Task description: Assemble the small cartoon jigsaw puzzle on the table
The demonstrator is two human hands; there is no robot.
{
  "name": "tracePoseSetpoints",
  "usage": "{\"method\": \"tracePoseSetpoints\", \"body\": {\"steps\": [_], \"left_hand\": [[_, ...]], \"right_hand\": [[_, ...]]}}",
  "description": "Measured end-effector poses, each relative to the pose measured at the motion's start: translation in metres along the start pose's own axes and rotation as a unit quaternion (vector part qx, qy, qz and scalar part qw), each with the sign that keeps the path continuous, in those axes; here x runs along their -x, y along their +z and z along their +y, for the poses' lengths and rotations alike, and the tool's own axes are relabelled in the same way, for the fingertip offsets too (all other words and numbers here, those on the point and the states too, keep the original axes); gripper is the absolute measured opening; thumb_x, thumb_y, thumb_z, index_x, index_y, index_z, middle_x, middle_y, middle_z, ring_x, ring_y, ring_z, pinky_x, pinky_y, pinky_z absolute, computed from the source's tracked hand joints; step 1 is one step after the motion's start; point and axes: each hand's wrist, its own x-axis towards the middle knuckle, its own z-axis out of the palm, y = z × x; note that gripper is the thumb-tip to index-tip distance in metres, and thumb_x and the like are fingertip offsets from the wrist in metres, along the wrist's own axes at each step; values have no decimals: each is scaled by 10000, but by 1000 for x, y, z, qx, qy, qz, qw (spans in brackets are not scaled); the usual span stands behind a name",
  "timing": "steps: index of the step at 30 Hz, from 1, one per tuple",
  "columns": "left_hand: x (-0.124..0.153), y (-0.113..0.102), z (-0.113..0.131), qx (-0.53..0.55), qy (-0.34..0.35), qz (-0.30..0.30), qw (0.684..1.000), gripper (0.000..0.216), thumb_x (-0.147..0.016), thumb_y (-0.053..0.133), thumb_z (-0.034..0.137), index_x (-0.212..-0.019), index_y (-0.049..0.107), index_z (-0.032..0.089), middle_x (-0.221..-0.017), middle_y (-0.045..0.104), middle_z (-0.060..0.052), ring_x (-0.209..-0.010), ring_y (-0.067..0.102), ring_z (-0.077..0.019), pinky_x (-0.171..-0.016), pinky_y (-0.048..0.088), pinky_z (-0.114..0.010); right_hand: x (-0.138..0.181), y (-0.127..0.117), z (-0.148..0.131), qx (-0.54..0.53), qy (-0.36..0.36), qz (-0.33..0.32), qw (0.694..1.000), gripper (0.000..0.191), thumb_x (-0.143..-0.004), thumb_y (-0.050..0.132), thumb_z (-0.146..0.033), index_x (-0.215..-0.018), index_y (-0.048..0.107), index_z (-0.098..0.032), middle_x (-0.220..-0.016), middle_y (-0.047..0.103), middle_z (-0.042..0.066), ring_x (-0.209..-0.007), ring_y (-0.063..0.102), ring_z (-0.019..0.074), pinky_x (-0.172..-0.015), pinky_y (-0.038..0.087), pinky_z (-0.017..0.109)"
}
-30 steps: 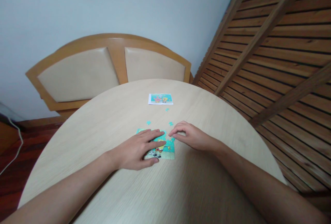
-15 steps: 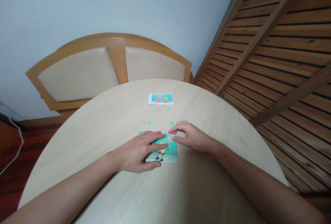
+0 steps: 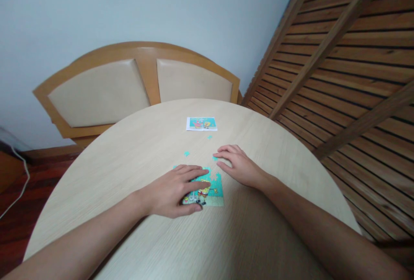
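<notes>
A partly joined jigsaw puzzle lies flat on the round table, turquoise with a yellow cartoon figure. A gap shows near its upper right edge. My left hand rests on the puzzle with its fingers stretched out, hiding its left part. Just beyond the upper right corner, my right hand is open, its fingertips at a loose turquoise puzzle piece that they partly cover. Farther off lie two more loose pieces, one puzzle piece to the left and another piece toward the back.
A picture card with cartoon figures lies at the back of the pale wooden table. Behind the table stands a wide bench back against the wall. Slatted wooden panelling leans along the right side. A white cable hangs at far left.
My right hand has moved away from the puzzle's gap, slightly up and right, onto the loose piece. The puzzle has shifted a little toward me; my left hand stays on it.
</notes>
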Motion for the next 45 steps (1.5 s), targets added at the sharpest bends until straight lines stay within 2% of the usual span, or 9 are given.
{"method": "tracePoseSetpoints", "body": {"steps": [4,8,19,24,31,37,45], "left_hand": [[0,-3,2,8,4,1,1000,519,-917,633,489,-1378,595,254,-1480,535,-132,-1336,511,-360,-1108,423,-535],[-1,-5,3,6,6,-11,1000,529,-915,627,489,-1388,587,255,-1463,536,-133,-1318,508,-350,-1107,420,-527],[-1,-5,2,6,10,-17,1000,514,-927,615,476,-1386,589,246,-1459,529,-143,-1326,500,-345,-1115,412,-526],[-1,-5,1,5,8,-18,1000,511,-927,616,470,-1386,592,246,-1461,529,-143,-1324,503,-342,-1113,417,-521],[-1,-4,1,9,9,-11,1000,514,-916,639,452,-1384,595,245,-1459,535,-142,-1315,515,-352,-1108,424,-528],[-1,-5,1,9,5,-20,1000,517,-917,643,442,-1393,588,246,-1459,531,-144,-1341,496,-344,-1122,413,-516],[-1,-5,1,20,12,-6,1000,505,-917,646,430,-1387,592,253,-1473,526,-136,-1333,508,-338,-1123,416,-517]], "right_hand": [[0,-7,-3,-34,-5,-14,999,114,-916,669,-251,-1017,715,-224,-1131,670,87,-1131,579,263,-1032,449,463],[2,-10,-3,-52,10,-31,998,83,-881,684,-213,-963,672,-210,-1107,665,84,-1106,585,257,-1023,451,461],[5,-12,-7,-42,15,-45,998,110,-865,670,-186,-972,650,-205,-1120,647,86,-1120,567,261,-1024,440,447],[3,-11,-8,-63,13,-41,997,124,-855,679,-164,-968,645,-202,-1032,682,62,-1065,585,246,-974,458,407],[0,-7,-11,-130,18,-40,991,119,-909,650,-211,-1005,719,-217,-1002,749,36,-970,662,204,-913,483,356],[0,-5,-16,-203,48,-50,977,142,-896,682,-255,-1008,734,-184,-968,753,44,-890,700,181,-842,528,312],[0,-5,-22,-187,23,-70,980,131,-893,701,-273,-951,794,-203,-940,763,56,-925,695,199,-878,519,331]]}}
